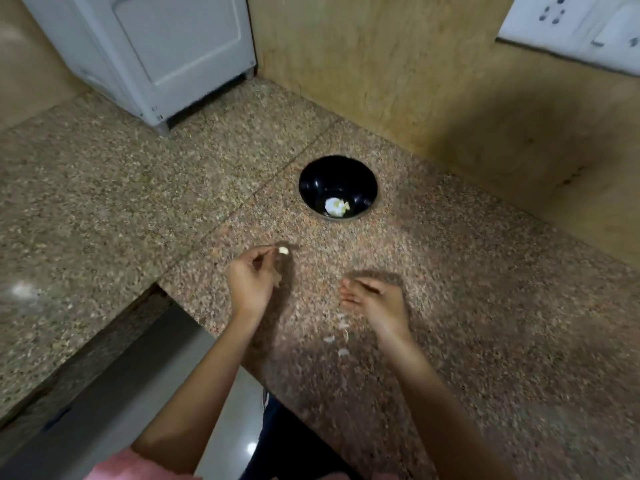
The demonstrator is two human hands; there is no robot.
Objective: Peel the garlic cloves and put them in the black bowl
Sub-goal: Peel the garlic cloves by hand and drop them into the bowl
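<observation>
Far left, top: white appliance (166,46) stands on the speckled stone surface (104,202), in the corner against the wall. Bottom left: a strip of pink sleeve (131,465) shows at the frame edge.

Left of centre: left hand (251,280) is raised over the surface, palm side partly towards the camera. Its thumb and forefinger pinch one pale garlic clove (283,250) at the fingertips. The clove is above the surface, well short of the bowl.

Centre: black bowl (311,181) sits upright on the surface near the beige wall. Peeled garlic (336,206) lies in its bottom; the pieces are too blurred to count.

Below centre: several pale skin scraps (341,341) lie on the surface between the two wrists, just beside the right one.

Right of centre: right hand (372,299) is low over the surface, fingers pointing left. Motion blur is heavy, but the fingers look straight and loose with nothing held.

Far right, top: white socket plate (571,26) is on the wall.
</observation>
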